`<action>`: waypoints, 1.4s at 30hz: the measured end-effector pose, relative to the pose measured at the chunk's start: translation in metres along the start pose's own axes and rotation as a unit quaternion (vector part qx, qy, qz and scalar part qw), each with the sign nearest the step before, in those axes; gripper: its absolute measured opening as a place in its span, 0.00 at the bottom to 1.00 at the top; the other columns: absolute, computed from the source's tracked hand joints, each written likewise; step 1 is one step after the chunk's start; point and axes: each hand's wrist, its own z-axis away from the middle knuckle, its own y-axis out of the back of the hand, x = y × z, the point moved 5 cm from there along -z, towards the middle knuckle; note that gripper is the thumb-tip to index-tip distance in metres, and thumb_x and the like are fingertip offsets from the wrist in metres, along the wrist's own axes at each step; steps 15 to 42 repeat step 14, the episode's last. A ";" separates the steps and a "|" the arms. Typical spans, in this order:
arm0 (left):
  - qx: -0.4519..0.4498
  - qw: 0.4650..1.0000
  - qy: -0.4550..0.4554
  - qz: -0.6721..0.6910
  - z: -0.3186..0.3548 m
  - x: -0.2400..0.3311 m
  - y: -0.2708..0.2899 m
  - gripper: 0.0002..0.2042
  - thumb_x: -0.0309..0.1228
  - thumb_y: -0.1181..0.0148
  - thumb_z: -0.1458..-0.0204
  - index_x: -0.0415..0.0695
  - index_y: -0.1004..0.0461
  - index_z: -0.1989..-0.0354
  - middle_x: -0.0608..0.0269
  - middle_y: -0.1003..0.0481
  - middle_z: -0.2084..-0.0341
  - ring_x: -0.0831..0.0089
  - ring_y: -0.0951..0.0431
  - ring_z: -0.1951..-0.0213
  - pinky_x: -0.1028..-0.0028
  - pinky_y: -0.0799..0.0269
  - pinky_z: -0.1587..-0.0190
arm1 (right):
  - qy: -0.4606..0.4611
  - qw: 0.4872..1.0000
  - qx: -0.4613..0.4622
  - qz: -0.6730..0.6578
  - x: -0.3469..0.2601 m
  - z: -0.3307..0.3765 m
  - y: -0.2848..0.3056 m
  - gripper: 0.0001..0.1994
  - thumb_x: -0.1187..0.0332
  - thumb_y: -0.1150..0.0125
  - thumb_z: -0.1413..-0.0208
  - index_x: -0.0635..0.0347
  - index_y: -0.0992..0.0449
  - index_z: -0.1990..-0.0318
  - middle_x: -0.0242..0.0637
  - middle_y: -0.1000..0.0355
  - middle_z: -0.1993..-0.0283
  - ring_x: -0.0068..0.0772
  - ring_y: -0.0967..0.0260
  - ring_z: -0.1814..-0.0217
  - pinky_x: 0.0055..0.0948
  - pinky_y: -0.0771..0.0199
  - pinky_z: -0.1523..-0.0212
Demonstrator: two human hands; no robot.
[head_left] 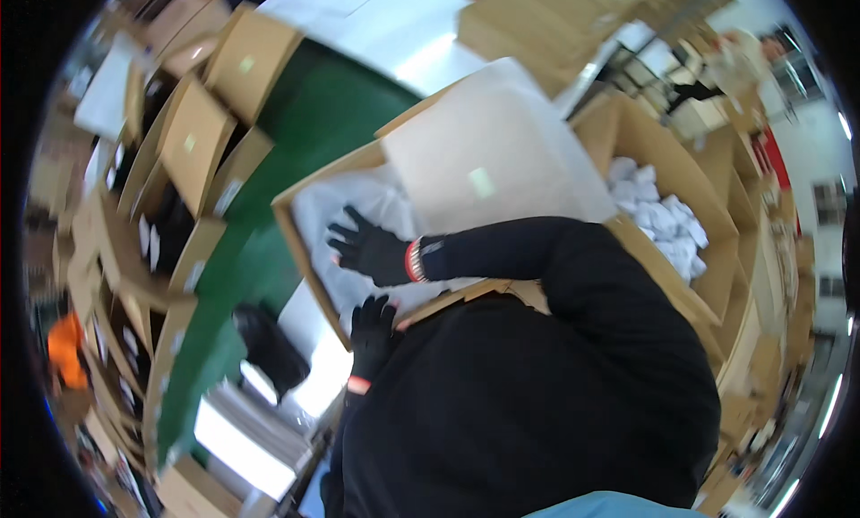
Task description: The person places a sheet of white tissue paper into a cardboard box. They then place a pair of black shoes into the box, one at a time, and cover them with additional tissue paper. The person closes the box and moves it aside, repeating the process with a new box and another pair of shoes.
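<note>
An open cardboard box [287, 227] lies in front of me, lined with translucent white wrapping sheet [322, 215]. My right hand [372, 249], in a black glove with bare fingertips and a red-edged cuff, reaches across the box. Its fingers are spread flat over the wrapping. Close to the near left corner is my left hand [373, 328], gloved alike, fingers apart at the box's edge. Neither hand holds anything. Over the box's right part rests a large flat panel covered in pale sheet [493, 151], with a small light-green label [481, 182] on it.
To the right, a divided carton [717, 196] holds crumpled white paper [658, 218]. Along the left, several open cartons [199, 142] stand on the green floor [242, 240]. A black object [269, 346] and a stack of white-topped sheets [242, 437] sit at lower left. Another person [739, 66] is far right.
</note>
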 end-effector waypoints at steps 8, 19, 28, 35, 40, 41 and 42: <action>0.218 0.946 0.181 0.157 0.035 -0.024 0.080 0.04 0.26 0.41 0.48 0.39 0.26 0.72 0.58 0.27 0.76 0.64 0.27 0.72 0.69 0.33 0.68 | -0.139 0.936 -0.244 -0.211 0.013 0.052 -0.020 0.26 0.54 0.37 0.57 0.56 0.28 0.50 0.42 0.29 0.53 0.47 0.34 0.48 0.52 0.34 0.51; 0.170 0.909 0.187 0.331 0.110 -0.059 0.098 0.14 0.38 0.44 0.42 0.38 0.28 0.72 0.63 0.27 0.77 0.72 0.28 0.74 0.70 0.35 0.68 | -0.172 0.909 0.037 -0.378 -0.018 0.055 0.043 0.23 0.55 0.42 0.48 0.54 0.29 0.46 0.46 0.31 0.46 0.48 0.33 0.46 0.45 0.35 0.46; 0.170 0.909 0.187 0.331 0.110 -0.059 0.098 0.14 0.38 0.44 0.42 0.38 0.28 0.72 0.63 0.27 0.77 0.72 0.28 0.74 0.70 0.35 0.68 | -0.172 0.909 0.037 -0.378 -0.018 0.055 0.043 0.23 0.55 0.42 0.48 0.54 0.29 0.46 0.46 0.31 0.46 0.48 0.33 0.46 0.45 0.35 0.46; 0.170 0.909 0.187 0.331 0.110 -0.059 0.098 0.14 0.38 0.44 0.42 0.38 0.28 0.72 0.63 0.27 0.77 0.72 0.28 0.74 0.70 0.35 0.68 | -0.172 0.909 0.037 -0.378 -0.018 0.055 0.043 0.23 0.55 0.42 0.48 0.54 0.29 0.46 0.46 0.31 0.46 0.48 0.33 0.46 0.45 0.35 0.46; 0.170 0.909 0.187 0.331 0.110 -0.059 0.098 0.14 0.38 0.44 0.42 0.38 0.28 0.72 0.63 0.27 0.77 0.72 0.28 0.74 0.70 0.35 0.68 | -0.172 0.909 0.037 -0.378 -0.018 0.055 0.043 0.23 0.55 0.42 0.48 0.54 0.29 0.46 0.46 0.31 0.46 0.48 0.33 0.46 0.45 0.35 0.46; 0.170 0.909 0.187 0.331 0.110 -0.059 0.098 0.14 0.38 0.44 0.42 0.38 0.28 0.72 0.63 0.27 0.77 0.72 0.28 0.74 0.70 0.35 0.68 | -0.172 0.909 0.037 -0.378 -0.018 0.055 0.043 0.23 0.55 0.42 0.48 0.54 0.29 0.46 0.46 0.31 0.46 0.48 0.33 0.46 0.45 0.35 0.46; 0.170 0.909 0.187 0.331 0.110 -0.059 0.098 0.14 0.38 0.44 0.42 0.38 0.28 0.72 0.63 0.27 0.77 0.72 0.28 0.74 0.70 0.35 0.68 | -0.172 0.909 0.037 -0.378 -0.018 0.055 0.043 0.23 0.55 0.42 0.48 0.54 0.29 0.46 0.46 0.31 0.46 0.48 0.33 0.46 0.45 0.35 0.46</action>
